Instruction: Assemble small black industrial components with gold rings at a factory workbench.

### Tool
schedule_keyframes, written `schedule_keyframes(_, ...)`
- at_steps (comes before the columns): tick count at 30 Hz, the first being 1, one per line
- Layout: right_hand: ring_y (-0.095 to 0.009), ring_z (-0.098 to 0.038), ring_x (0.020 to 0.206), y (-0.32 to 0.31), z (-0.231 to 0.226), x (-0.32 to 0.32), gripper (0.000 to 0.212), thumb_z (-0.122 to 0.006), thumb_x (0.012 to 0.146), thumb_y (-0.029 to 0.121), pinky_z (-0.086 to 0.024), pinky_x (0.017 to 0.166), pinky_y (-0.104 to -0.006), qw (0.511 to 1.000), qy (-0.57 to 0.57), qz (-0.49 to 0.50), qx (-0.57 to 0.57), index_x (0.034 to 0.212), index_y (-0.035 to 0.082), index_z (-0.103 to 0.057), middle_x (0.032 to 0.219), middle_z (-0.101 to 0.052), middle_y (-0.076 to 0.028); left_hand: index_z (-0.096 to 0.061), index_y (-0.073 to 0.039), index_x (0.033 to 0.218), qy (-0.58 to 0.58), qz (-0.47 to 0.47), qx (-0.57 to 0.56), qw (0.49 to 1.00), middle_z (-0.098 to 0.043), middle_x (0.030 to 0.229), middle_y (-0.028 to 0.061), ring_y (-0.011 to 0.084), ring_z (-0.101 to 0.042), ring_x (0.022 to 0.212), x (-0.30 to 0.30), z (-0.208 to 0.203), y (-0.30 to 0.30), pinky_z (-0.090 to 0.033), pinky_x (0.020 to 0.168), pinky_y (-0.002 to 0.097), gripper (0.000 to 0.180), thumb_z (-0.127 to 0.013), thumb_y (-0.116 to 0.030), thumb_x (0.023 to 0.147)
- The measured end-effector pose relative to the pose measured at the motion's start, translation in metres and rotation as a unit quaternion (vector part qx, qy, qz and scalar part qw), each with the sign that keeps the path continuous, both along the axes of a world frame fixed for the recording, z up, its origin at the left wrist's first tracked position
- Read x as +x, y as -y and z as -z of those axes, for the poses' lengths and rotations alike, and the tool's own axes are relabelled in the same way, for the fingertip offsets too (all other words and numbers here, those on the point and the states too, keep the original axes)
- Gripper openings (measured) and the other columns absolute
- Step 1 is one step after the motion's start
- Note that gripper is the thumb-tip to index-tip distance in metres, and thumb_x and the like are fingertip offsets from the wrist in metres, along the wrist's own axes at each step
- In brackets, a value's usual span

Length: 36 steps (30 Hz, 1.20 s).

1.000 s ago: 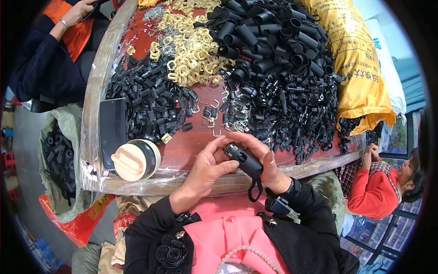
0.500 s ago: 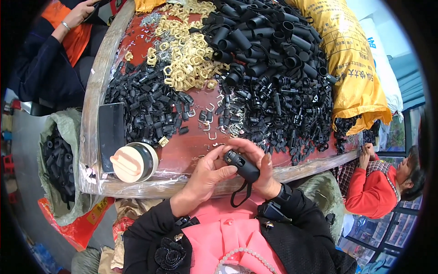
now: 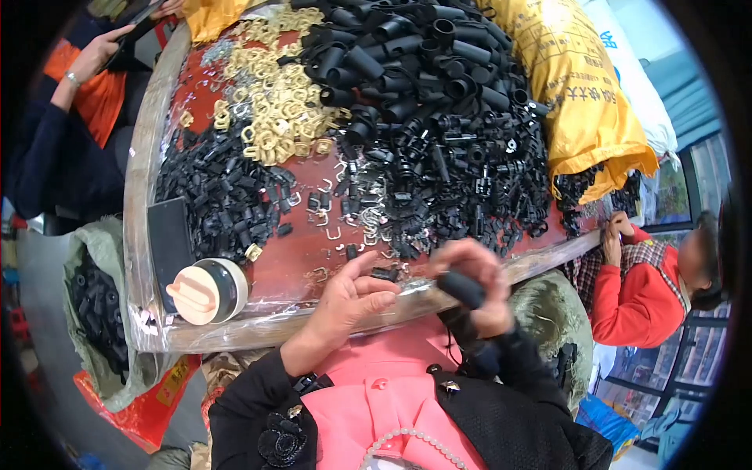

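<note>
My right hand (image 3: 489, 294), smeared a little by motion, is closed round a black plastic tube (image 3: 460, 290) beyond the table's near edge. What hangs dark below that hand is too blurred to make out. To its left, my left hand (image 3: 350, 304) has its fingers apart, with nothing visible in its grasp. A small black plastic part (image 3: 385, 274) shows right by its fingertips; whether they touch cannot be seen. Ahead are a heap of small black fittings (image 3: 470, 176) and scattered metal U-shaped clips (image 3: 334, 233).
Black tubes (image 3: 364, 63) are heaped at the back beside cream-coloured rings (image 3: 278, 113). A lidded jar (image 3: 205, 291) and a dark flat phone-like slab (image 3: 168, 231) stand at the left. A yellow sack (image 3: 583, 94), two green sacks and two other people surround the table.
My hands have come apart. The right hand has moved right with the black tube, while the left has opened. The view has shifted, so the table lies further left.
</note>
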State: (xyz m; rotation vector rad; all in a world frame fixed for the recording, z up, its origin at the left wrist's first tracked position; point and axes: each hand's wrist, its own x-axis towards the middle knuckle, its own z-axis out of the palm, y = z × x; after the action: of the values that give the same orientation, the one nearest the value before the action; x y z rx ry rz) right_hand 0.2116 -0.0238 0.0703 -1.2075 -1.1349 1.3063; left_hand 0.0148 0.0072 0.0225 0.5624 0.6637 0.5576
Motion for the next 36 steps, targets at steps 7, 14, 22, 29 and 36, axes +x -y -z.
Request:
schedule_keyframes(7,-0.019,-0.056,0.063,0.125,-0.059,0.176,0.054,-0.058,0.067,0.053,-0.044,0.058,-0.0286,0.914,0.401,0.052,-0.044,0.076,0.000,-0.057,0.071,-0.058,-0.010,-0.032,0.002,0.123,-0.051,0.024,0.091,0.994,-0.058,0.094,0.0099,0.0120,-0.054,0.088,0.017,0.002,-0.010,-0.044,0.076,0.0238,0.053,-0.059,-0.009,0.078)
schedule_keyframes(14,-0.026,-0.054,0.055,0.179,-0.037,0.208,0.030,-0.068,0.063,0.026,-0.041,0.051,-0.0312,0.607,0.737,0.029,-0.297,0.074,0.001,-0.058,0.059,-0.053,-0.015,-0.034,0.004,0.120,-0.058,0.062,0.139,0.987,-0.057,0.095,0.0097,0.0103,-0.053,0.087,0.041,0.006,-0.014,-0.042,0.077,0.0223,0.049,-0.058,-0.009,0.079)
schedule_keyframes(22,-0.029,-0.053,0.075,0.037,-0.033,0.141,0.019,-0.059,0.069,0.009,-0.042,0.066,-0.0359,0.782,0.616,0.085,0.045,0.086,0.000,-0.055,0.080,-0.054,-0.013,-0.036,0.003,0.119,-0.091,0.080,0.148,0.981,-0.056,0.097,0.0106,0.0115,-0.054,0.088,0.051,0.015,-0.013,-0.043,0.077,0.0239,0.047,-0.057,-0.010,0.080)
schedule_keyframes(29,-0.030,-0.049,0.074,-0.026,0.048,0.108,0.022,-0.062,0.067,0.009,-0.041,0.064,-0.0370,0.706,0.696,-0.027,0.129,0.085,0.001,-0.053,0.083,-0.049,-0.012,-0.036,0.003,0.119,-0.100,0.090,0.111,0.985,-0.055,0.100,0.0113,0.0143,-0.055,0.088,0.035,0.014,-0.021,-0.046,0.072,0.0247,0.045,-0.055,-0.013,0.081)
schedule_keyframes(36,-0.028,-0.050,0.073,-0.012,0.045,0.019,0.023,-0.064,0.062,-0.001,-0.043,0.060,-0.0336,0.851,0.456,-0.077,0.247,0.082,0.000,-0.052,0.083,-0.049,-0.012,-0.036,0.006,0.119,-0.026,0.005,-0.039,0.999,-0.055,0.098,0.0088,0.0139,-0.056,0.085,0.028,0.024,-0.015,-0.046,0.069,0.0230,0.045,-0.052,-0.014,0.083)
